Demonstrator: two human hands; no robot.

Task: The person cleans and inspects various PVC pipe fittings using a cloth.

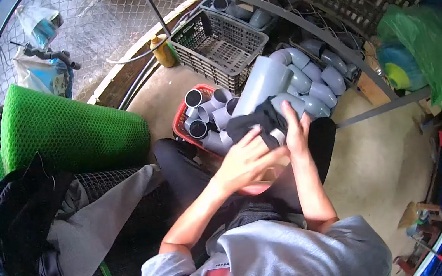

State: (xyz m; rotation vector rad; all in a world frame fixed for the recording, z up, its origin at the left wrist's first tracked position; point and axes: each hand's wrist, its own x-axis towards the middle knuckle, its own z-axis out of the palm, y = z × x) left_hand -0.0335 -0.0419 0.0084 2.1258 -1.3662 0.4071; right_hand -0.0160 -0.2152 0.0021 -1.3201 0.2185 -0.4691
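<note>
left hand: fingers lay spread on cloth
right hand: fingers straight, pressed together, beside cloth
tip: pipe likely needed steadier bracing

The flat left hand and right hand press a crumpled black cloth against a large grey plastic pipe elbow.

A green mesh roll lies at the left, a black crate stands beside a yellow bottle, and a green bag sits right
</note>
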